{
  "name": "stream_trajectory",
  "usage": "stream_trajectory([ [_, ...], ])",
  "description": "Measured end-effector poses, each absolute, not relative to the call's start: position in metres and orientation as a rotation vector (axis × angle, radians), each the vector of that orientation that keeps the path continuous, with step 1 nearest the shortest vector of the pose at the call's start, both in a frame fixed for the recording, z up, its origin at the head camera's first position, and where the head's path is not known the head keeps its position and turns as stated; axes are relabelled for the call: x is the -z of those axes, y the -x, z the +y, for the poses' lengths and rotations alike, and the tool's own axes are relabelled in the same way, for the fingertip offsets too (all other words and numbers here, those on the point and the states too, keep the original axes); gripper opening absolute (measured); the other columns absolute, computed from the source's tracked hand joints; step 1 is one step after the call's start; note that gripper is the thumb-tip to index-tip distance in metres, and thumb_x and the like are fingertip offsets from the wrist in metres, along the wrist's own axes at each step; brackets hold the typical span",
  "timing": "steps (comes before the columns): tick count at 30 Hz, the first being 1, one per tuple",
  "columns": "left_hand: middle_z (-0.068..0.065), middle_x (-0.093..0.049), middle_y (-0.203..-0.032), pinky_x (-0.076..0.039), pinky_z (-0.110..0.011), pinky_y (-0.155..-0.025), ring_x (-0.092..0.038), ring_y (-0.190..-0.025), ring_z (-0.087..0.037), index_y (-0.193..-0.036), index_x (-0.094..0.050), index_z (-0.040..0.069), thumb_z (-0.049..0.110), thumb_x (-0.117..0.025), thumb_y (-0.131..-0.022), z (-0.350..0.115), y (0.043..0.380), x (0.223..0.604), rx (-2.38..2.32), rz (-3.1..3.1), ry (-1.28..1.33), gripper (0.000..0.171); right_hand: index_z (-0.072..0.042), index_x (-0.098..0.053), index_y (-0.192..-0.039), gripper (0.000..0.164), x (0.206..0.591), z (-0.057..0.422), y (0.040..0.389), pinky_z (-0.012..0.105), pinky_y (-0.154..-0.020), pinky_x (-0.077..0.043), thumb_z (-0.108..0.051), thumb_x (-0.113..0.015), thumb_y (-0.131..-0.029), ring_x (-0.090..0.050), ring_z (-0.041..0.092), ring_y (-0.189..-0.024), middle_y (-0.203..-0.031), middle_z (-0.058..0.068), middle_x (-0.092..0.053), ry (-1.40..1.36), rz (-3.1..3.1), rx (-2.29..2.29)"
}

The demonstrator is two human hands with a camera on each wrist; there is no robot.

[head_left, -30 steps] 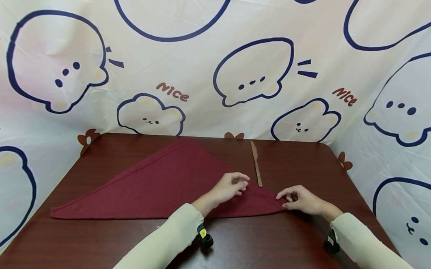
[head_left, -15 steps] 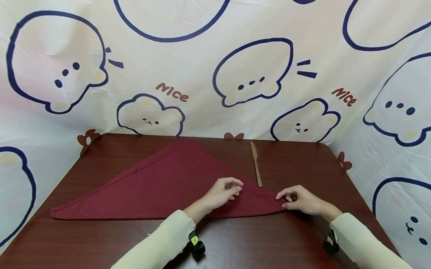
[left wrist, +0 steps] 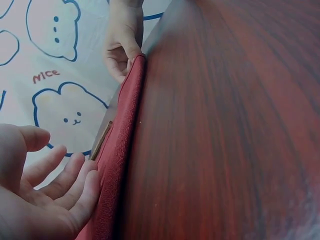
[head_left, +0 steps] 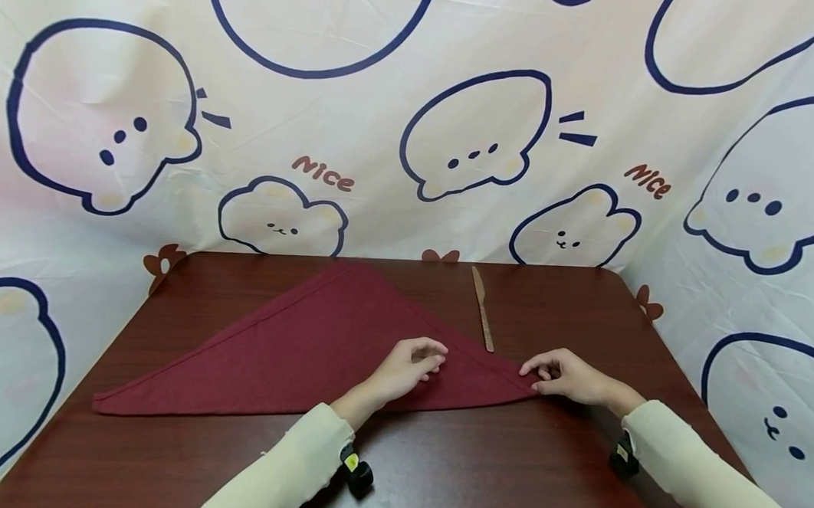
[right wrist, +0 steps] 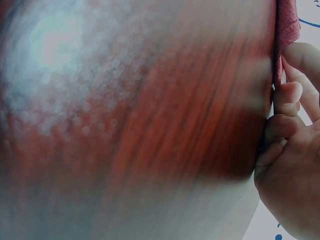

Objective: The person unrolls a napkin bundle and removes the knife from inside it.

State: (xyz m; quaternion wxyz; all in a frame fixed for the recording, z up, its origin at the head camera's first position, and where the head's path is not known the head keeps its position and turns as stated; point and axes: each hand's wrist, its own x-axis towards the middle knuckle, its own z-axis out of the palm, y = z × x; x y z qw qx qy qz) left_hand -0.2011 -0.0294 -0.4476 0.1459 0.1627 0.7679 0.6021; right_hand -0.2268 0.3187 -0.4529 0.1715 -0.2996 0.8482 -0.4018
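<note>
A dark red cloth (head_left: 306, 341), folded into a triangle, lies across the table with its peak at the far edge. At its right corner my right hand (head_left: 573, 378) pinches the fabric between thumb and fingers; the right wrist view shows that hand (right wrist: 295, 130) at the cloth's tip (right wrist: 287, 25). My left hand (head_left: 404, 369) is over the right half of the cloth with loosely bent fingers and holds nothing. In the left wrist view the left hand's fingers (left wrist: 60, 185) are spread apart, beside the cloth's long folded edge (left wrist: 117, 165).
A wooden knife (head_left: 482, 308) lies on the brown table (head_left: 549, 307), just beyond the cloth's right side. A white curtain (head_left: 386, 130) printed with cartoon bears stands behind the table and along its sides.
My left hand has moved left and slightly toward me over the cloth. The right hand stays at the corner, and the cloth looks the same.
</note>
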Motion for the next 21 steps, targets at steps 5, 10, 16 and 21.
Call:
stream_trajectory([
  [5, -0.023, -0.067, -0.120, -0.057, -0.033, -0.082, -0.066, -0.104, -0.031, -0.125, -0.064, -0.002, 0.012, -0.055, -0.104, -0.034, 0.199, 0.448, -1.738, 2.236, -0.490, 0.027, -0.002, -0.071, -0.110, 0.019, 0.454, 0.319, 0.228, 0.020, -0.062, -0.042, -0.006, -0.071, -0.091, -0.045, -0.001, -0.068, -0.072, -0.007, -0.045, 0.843, 2.410, 1.137],
  [10, -0.022, -0.068, -0.119, -0.057, -0.037, -0.083, -0.066, -0.104, -0.031, -0.123, -0.064, -0.002, 0.011, -0.056, -0.103, -0.038, 0.198, 0.449, -1.738, 2.260, -0.486, 0.026, -0.002, -0.071, -0.111, 0.019, 0.455, 0.320, 0.228, 0.020, -0.062, -0.042, -0.006, -0.071, -0.092, -0.045, 0.000, -0.068, -0.073, -0.006, -0.045, 0.822, 2.410, 1.136],
  [16, -0.021, -0.068, -0.120, -0.057, -0.043, -0.087, -0.066, -0.107, -0.033, -0.124, -0.064, 0.000, 0.013, -0.056, -0.103, -0.044, 0.198, 0.449, -1.753, 2.259, -0.469, 0.026, -0.003, -0.072, -0.111, 0.017, 0.454, 0.322, 0.227, 0.020, -0.060, -0.042, -0.006, -0.067, -0.095, -0.046, 0.000, -0.066, -0.072, -0.008, -0.047, 0.821, 2.435, 1.125],
  [21, -0.025, -0.067, -0.120, -0.056, -0.050, -0.088, -0.065, -0.108, -0.039, -0.125, -0.063, -0.003, 0.011, -0.055, -0.103, -0.049, 0.197, 0.450, -1.785, 2.251, -0.438, 0.027, -0.004, -0.073, -0.112, 0.018, 0.454, 0.322, 0.226, 0.020, -0.058, -0.042, -0.009, -0.064, -0.097, -0.045, 0.000, -0.065, -0.075, -0.008, -0.056, 0.792, 2.459, 1.130],
])
